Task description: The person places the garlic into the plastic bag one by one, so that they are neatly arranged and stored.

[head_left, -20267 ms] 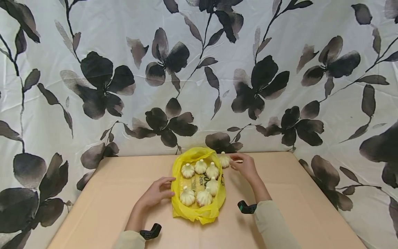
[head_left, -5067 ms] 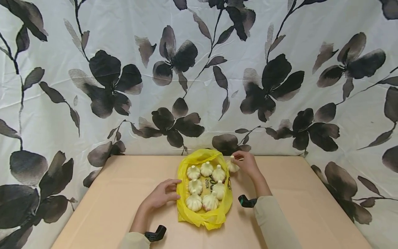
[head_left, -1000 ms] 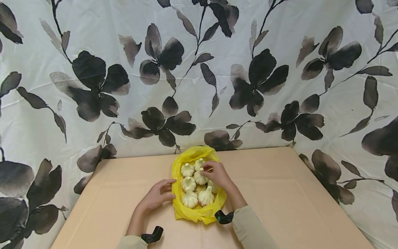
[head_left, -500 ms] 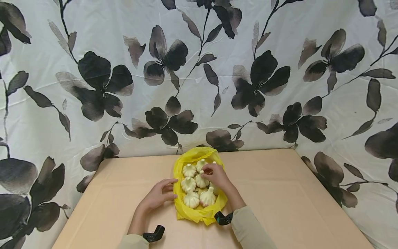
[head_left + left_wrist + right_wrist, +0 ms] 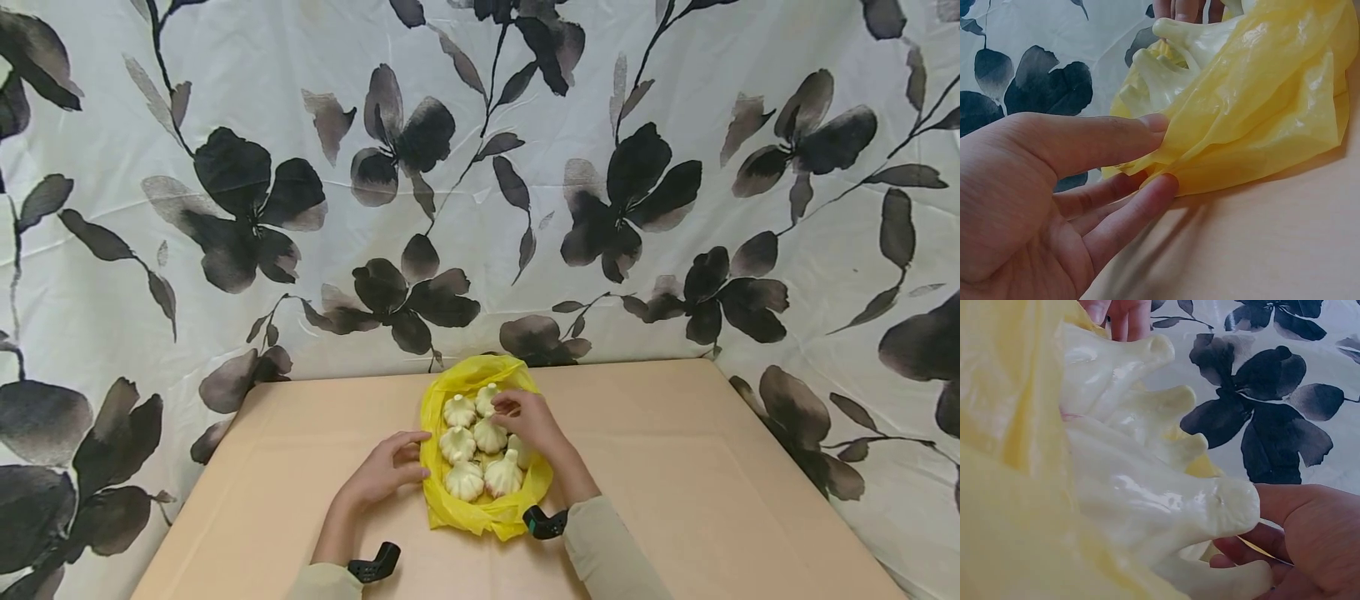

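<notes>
A yellow plastic bag [image 5: 438, 517], its mouth rolled wide, stands on the table holding several white garlic bulbs [image 5: 463, 482]. My left hand [image 5: 378, 475] is at the bag's left side, thumb and fingers spread apart with their tips against the plastic. In the left wrist view this hand [image 5: 1041, 187] has the thumb above and fingers below a fold of the bag. Over the bag's right half, my right hand [image 5: 528, 421] has its fingertips close by the stem of a middle bulb [image 5: 490, 436]. The right wrist view shows thumb and fingers [image 5: 1279, 500] just behind that long stem.
The bag stands near the back of a light tan table [image 5: 675, 467], close to a white cloth [image 5: 517, 217] with dark flowers. Black wrist devices [image 5: 375, 563] sit on both wrists, below beige sleeves. The right forearm crosses the bag's right rim.
Earlier my right hand held a bulb right of the bag, then brought it into the middle. Over the last half second its fingers have eased slightly off the stem. My left hand stays at the bag.
</notes>
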`<state>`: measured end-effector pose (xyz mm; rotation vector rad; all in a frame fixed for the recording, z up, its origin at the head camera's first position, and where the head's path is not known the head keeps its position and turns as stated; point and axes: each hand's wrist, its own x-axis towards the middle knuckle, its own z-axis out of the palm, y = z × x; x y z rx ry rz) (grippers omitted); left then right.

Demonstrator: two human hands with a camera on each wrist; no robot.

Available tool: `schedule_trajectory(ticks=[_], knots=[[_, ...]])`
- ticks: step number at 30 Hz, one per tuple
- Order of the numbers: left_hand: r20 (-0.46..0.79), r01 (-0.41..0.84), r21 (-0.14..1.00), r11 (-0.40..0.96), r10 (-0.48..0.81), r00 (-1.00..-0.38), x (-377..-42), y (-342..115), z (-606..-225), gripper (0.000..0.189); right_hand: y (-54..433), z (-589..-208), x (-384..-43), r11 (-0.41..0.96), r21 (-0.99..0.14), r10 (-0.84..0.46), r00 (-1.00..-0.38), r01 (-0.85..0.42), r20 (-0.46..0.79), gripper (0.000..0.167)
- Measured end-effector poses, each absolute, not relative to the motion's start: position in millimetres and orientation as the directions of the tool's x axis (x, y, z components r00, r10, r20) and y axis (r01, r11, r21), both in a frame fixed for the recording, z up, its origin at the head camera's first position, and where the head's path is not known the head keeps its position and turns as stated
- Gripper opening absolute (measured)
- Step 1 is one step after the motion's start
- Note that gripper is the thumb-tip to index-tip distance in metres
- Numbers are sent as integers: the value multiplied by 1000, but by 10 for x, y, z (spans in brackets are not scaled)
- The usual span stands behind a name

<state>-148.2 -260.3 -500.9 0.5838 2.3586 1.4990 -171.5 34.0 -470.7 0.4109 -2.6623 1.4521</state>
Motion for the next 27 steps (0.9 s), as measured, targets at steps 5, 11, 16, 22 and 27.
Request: schedule_trajectory(ticks=[5, 11, 16, 22, 27], knots=[[-28, 171, 905, 389, 458, -889, -1471, -2628, -4989, 59, 343, -4671, -1716, 505, -813, -197, -956, -290, 219, 27], [-28, 174, 893, 414, 439, -898, -1465, -2691, -4945, 60, 327, -4608, -1699, 492, -826, -185, -960, -276, 211, 25], [-22, 183, 889, 420, 438, -899, -1463, -2754, -4924, 60, 330, -4533, -1663, 486, -829, -176, -960, -277, 218, 25], [-4, 198, 891, 408, 444, -896, -1498, -2782, -4863, 59, 398, -4433, -1632, 495, -820, -163, -958, -287, 237, 24], [-22, 175, 874, 453, 398, -917, -1529, -2776, -4789, 58, 489, -4378, -1599, 506, -821, -125, -964, -265, 234, 22]])
